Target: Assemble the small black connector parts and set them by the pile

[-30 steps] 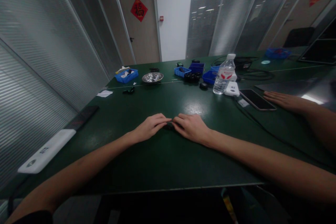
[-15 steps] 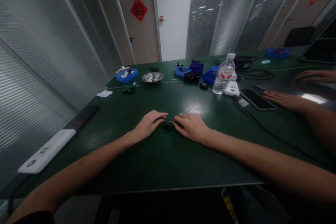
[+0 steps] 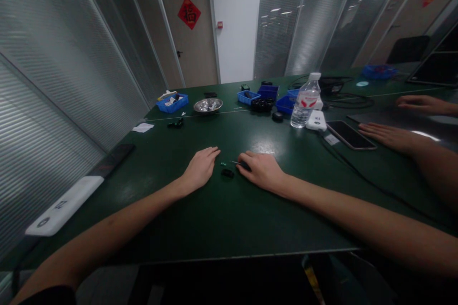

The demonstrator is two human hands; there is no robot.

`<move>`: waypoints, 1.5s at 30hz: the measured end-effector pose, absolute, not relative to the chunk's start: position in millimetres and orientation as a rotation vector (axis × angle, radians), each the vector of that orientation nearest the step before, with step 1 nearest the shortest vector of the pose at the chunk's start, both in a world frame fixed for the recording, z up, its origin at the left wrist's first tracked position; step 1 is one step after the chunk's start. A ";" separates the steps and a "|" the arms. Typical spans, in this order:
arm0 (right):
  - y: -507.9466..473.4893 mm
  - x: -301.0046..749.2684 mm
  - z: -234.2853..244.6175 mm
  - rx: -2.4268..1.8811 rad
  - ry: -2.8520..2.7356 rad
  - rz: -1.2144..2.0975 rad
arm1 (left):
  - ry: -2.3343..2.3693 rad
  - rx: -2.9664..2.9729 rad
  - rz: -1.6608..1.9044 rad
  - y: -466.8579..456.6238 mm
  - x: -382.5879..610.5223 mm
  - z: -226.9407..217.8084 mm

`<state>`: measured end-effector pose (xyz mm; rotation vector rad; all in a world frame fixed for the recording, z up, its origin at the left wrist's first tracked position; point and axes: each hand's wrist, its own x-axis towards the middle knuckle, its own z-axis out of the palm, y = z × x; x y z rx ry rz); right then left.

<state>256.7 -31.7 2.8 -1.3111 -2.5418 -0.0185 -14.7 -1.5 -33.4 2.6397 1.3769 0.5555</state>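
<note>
My right hand (image 3: 262, 170) rests on the green table, closed around the dark handle of a small screwdriver (image 3: 245, 166). Its thin metal shaft points left. Left of the tip lies a tiny green piece (image 3: 223, 164), perhaps a circuit board, too small to make out fully. Just below it sits a small black part (image 3: 227, 173), its details blurred. My left hand (image 3: 200, 167) lies palm down to the left of both pieces, fingers stretched out, holding nothing and apart from them.
A steel bowl (image 3: 208, 106), blue trays (image 3: 172, 104) and black parts (image 3: 175, 124) are farther back. A water bottle (image 3: 306, 101), phone (image 3: 351, 135) and cable stand to the right, near another person's hands (image 3: 391, 137). A white power bank (image 3: 64, 206) lies at the left.
My left hand has drawn back to the left and flattened, uncovering the green piece. The screwdriver in my right hand now shows more of its handle and shaft.
</note>
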 end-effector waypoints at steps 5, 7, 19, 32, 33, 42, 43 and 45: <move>-30.8 257.7 2.4 -1.293 -2.533 -0.006 | 1.369 2.652 0.554 -1.8 -15.0 -31.7; -30.8 258.0 2.9 -1.289 -2.531 -0.004 | 1.358 2.648 0.556 -2.4 -14.9 -30.2; -29.8 259.1 3.4 -1.316 -2.540 0.014 | 1.397 2.643 0.518 -3.6 -14.3 -27.9; -28.4 259.7 2.3 -1.321 -2.536 0.051 | 1.254 2.585 0.677 -14.5 -7.9 -12.9; -28.5 259.8 2.5 -1.316 -2.535 0.058 | 1.217 2.566 0.719 -17.1 -6.4 -10.3; -25.8 260.7 -0.6 -1.314 -2.538 0.054 | 0.951 2.608 0.645 -25.5 1.5 -0.3; -25.6 260.8 -0.8 -1.311 -2.536 0.052 | 0.927 2.620 0.629 -25.4 1.7 0.5; -25.6 260.9 -1.3 -1.303 -2.531 0.049 | 0.875 2.639 0.599 -25.3 2.0 2.3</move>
